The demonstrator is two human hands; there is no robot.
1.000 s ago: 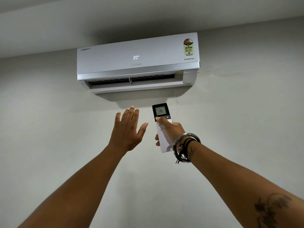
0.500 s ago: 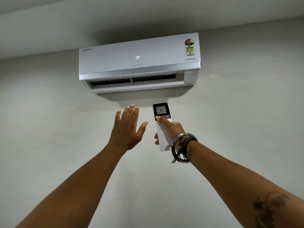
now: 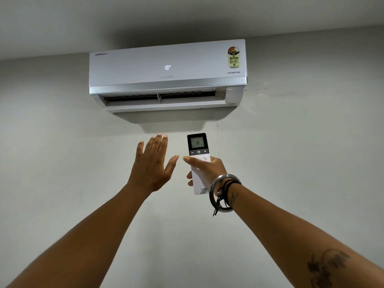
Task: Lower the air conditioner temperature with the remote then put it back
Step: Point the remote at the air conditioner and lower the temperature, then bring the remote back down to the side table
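Note:
A white wall-mounted air conditioner [image 3: 168,73] hangs high on the wall, its front display reading 18. Below it my right hand [image 3: 207,166] grips a white remote [image 3: 197,150] with a dark top; the remote points up at the unit and its small screen also reads 18. My thumb lies across the remote's face just under the minus, power and plus buttons. My left hand [image 3: 152,163] is raised beside the remote, to its left, palm toward the wall, fingers spread, holding nothing.
A plain pale wall [image 3: 62,163] fills the view, with the ceiling [image 3: 145,17] above the unit. The unit's louvre [image 3: 164,102] is open. Bangles and black cords [image 3: 223,193] circle my right wrist.
The unit's display dropped from 20 to 19 to 18, and the remote's screen from 19 to 18. My thumb slid down off the buttons. Both hands stay raised in about the same place.

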